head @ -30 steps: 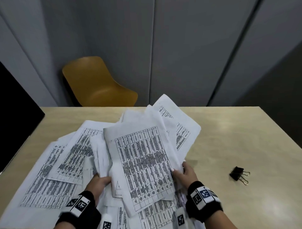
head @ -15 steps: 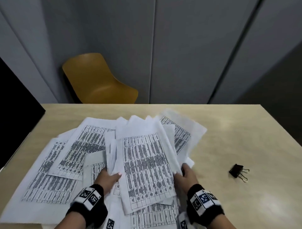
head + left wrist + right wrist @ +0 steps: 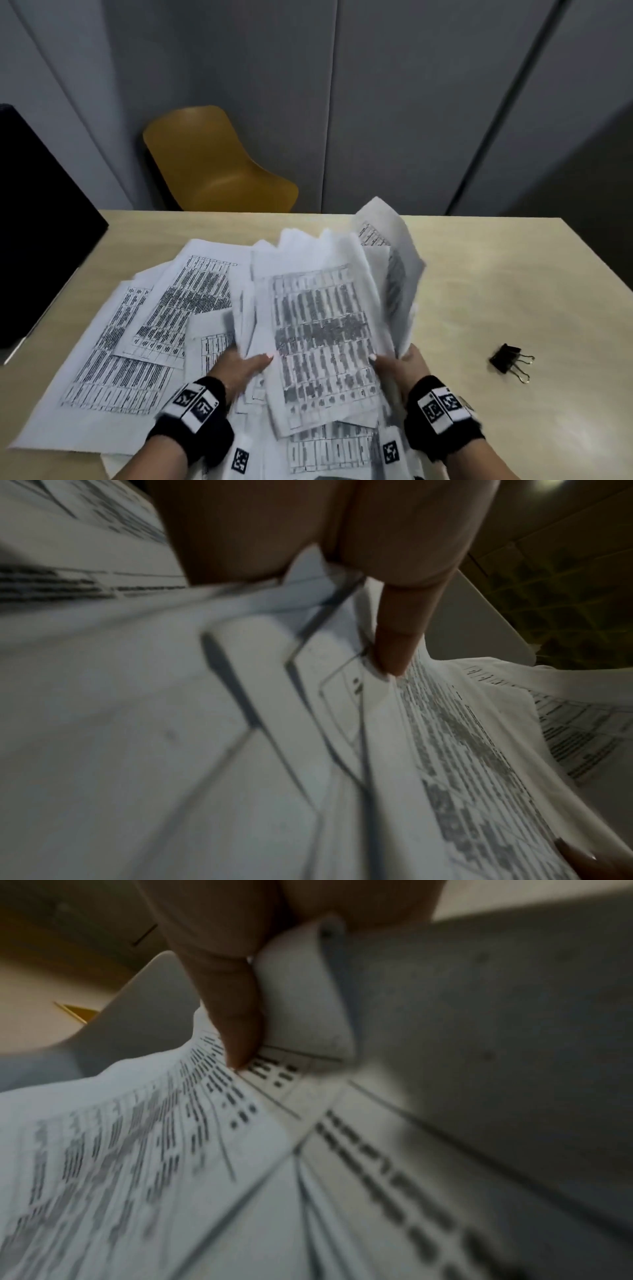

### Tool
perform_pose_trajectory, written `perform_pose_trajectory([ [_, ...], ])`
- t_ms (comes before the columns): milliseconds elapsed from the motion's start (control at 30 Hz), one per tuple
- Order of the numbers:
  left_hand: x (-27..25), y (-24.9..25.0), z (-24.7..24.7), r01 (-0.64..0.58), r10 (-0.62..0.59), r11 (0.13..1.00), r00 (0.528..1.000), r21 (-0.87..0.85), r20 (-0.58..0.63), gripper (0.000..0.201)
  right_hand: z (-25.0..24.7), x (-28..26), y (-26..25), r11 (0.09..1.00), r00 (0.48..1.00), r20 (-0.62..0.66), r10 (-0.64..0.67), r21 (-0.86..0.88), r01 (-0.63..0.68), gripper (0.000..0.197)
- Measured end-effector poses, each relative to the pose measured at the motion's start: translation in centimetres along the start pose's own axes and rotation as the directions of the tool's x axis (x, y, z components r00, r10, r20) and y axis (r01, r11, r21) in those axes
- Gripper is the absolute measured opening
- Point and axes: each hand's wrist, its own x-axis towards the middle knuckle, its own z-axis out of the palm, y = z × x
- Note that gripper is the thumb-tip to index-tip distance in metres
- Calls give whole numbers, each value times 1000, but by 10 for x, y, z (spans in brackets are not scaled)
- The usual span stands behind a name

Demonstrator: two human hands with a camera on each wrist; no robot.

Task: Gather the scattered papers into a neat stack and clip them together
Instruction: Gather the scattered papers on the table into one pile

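The bundle of papers [image 3: 322, 329] has been raised off the bench [image 3: 496, 274] since half a second ago; its right-hand sheets, flat then, are now curled upward. The sheets are white, printed with dense tables, fanned and uneven at the edges. The bundle is gripped at its near left edge by the left hand [image 3: 239, 368] and at its near right edge by the right hand [image 3: 402, 365], thumbs on top. More sheets are spread flat on the bench to the left. A black binder clip [image 3: 510, 359] lies well apart, to the right. A yellow chair [image 3: 212, 164] stands behind.
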Motion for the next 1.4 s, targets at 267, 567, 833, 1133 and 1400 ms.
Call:
perform_pose_trajectory([
  [267, 28, -18, -62, 49, 212, 808, 906, 588, -367, 71, -25, 7, 10, 963, 987, -135, 88, 265, -49, 10],
  [567, -9, -40, -6, -93, 212, 515, 977, 852, -22, 73, -22, 18, 27, 934, 989, -79, 122, 346, -87, 6],
  [833, 28, -36, -76, 337, -2, 582, 910, 740, -414, 81, -23, 10, 16, 965, 994, -41, 96, 248, -83, 10],
  [1133, 10, -38, -35, -119, 350, 842, 862, 526, -366, 60, -27, 34, 34, 977, 983, -57, 176, 129, -168, 25],
  [1400, 30, -36, -68, 336, -83, 668, 921, 664, -381, 88, -30, 43, 40, 978, 981, -56, 186, 110, -179, 25],
])
